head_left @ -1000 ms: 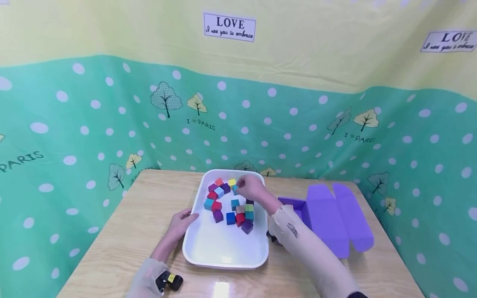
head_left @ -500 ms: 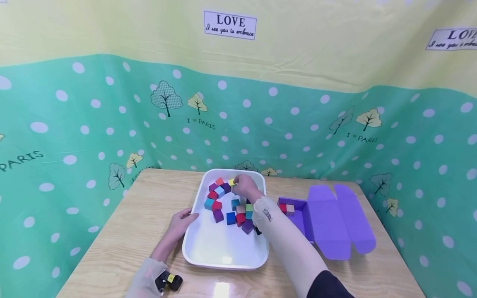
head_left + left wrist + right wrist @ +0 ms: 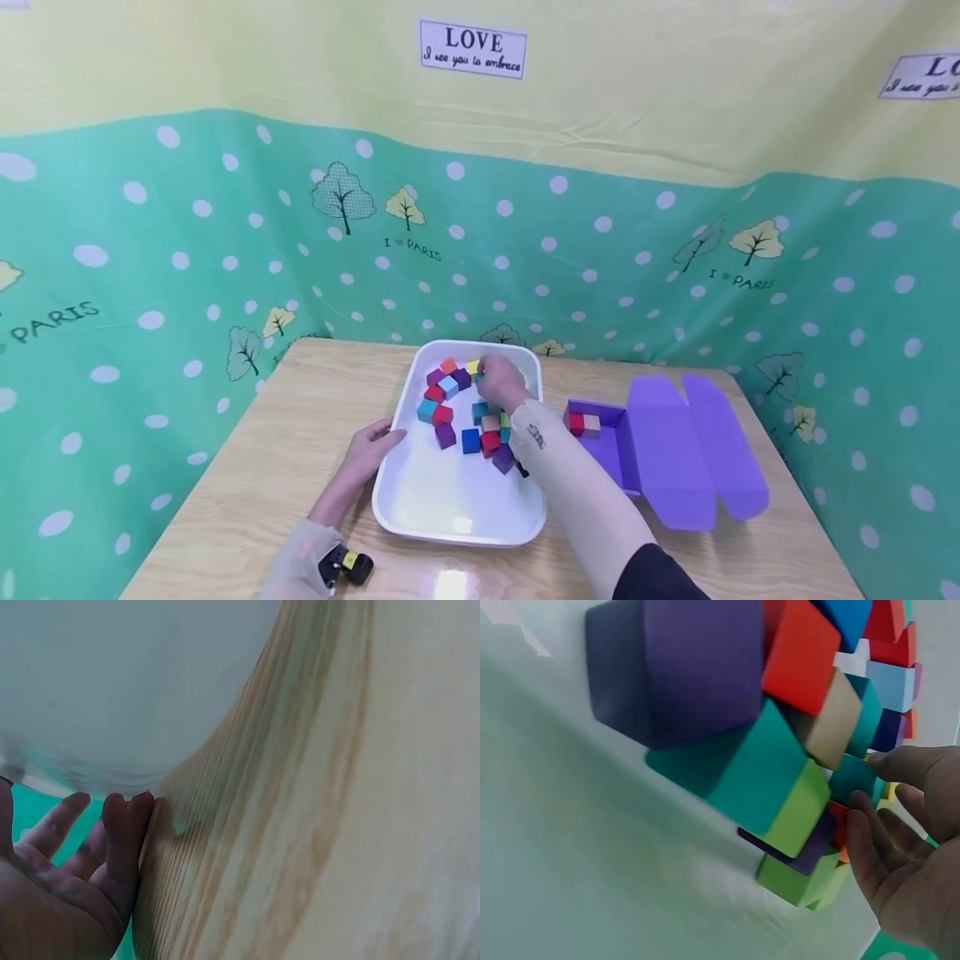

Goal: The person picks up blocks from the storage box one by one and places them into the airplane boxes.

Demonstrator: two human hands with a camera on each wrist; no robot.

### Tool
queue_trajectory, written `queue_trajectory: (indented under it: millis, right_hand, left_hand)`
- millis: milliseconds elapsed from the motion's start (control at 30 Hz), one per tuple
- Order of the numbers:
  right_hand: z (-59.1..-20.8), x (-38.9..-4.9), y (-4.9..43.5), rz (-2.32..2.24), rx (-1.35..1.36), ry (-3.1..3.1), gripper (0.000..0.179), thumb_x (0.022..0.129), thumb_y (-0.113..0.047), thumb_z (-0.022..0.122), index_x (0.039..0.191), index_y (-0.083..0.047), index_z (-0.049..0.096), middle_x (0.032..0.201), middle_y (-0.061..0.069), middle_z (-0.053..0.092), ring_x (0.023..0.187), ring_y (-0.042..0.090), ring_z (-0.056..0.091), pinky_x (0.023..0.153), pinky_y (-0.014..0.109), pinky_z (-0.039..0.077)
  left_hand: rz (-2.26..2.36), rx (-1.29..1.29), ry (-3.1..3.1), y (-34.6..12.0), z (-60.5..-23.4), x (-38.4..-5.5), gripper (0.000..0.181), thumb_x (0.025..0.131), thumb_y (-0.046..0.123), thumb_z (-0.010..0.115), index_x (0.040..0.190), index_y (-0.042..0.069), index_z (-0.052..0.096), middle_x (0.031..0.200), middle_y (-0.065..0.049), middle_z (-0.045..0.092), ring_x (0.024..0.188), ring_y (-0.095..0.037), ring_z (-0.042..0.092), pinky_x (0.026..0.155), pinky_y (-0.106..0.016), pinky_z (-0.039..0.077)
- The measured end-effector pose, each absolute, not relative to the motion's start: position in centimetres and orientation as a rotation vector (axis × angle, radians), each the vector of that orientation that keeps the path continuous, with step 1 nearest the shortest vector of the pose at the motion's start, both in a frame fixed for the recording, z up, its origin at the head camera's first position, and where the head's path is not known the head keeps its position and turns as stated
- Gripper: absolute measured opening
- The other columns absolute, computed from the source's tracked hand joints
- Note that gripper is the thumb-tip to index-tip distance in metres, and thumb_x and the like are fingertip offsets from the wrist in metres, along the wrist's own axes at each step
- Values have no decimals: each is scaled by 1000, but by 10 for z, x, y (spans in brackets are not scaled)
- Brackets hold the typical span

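Observation:
A white tray (image 3: 420, 500) full of colored cubes stands on the table. At its left rim is my left hand (image 3: 367, 454), thumb over the edge; the left wrist view has its fingers (image 3: 124, 825) against the tray's outer side. My right hand (image 3: 501, 382) is inside the tray at its far right. In the right wrist view, that thumb and fingers pinch a teal cube (image 3: 853, 777) among the others. Close by are a yellow cube (image 3: 472, 367), a light green cube (image 3: 791, 881) and a large-looking purple cube (image 3: 701, 667).
An open purple box (image 3: 633, 458) stands right of the tray, its lid (image 3: 675, 450) folded out to the right. In it sit a red cube (image 3: 576, 423) and a beige cube (image 3: 591, 426). A patterned curtain (image 3: 450, 250) hangs behind the wooden table (image 3: 300, 417).
My right forearm has swung left over the tray, uncovering the red and beige cubes in the purple box. The right hand stays at the far cubes. My left hand has kept its place.

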State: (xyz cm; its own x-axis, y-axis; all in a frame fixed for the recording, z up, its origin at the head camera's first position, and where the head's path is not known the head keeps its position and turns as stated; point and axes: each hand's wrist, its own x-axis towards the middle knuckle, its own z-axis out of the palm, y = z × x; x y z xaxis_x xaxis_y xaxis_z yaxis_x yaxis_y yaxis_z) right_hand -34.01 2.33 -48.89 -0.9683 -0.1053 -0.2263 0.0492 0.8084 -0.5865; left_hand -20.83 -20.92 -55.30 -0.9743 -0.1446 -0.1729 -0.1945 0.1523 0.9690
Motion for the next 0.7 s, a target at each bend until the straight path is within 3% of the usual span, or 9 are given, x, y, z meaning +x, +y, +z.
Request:
queue_trajectory:
  millis: [400,700]
  right_hand:
    - [-499,-344,31,-922,-154,2747,32,83,2,67,112,-10,64,101,3,61,84,23,57,75,35,54]
    - [-498,-342,35,-1008,-211,2729,38,81,-6,76,114,-13,61,108,3,61,86,21,58,74,32,55]
  left_hand:
    - [2032,-342,2325,-208,-549,-207,48,90,24,68,129,-3,58,112,-22,66,94,-29,67,78,-37,58]
    - [2012,-358,2349,-207,-551,-207,48,89,24,69,128,-2,60,110,-20,67,92,-28,67,78,-37,58]
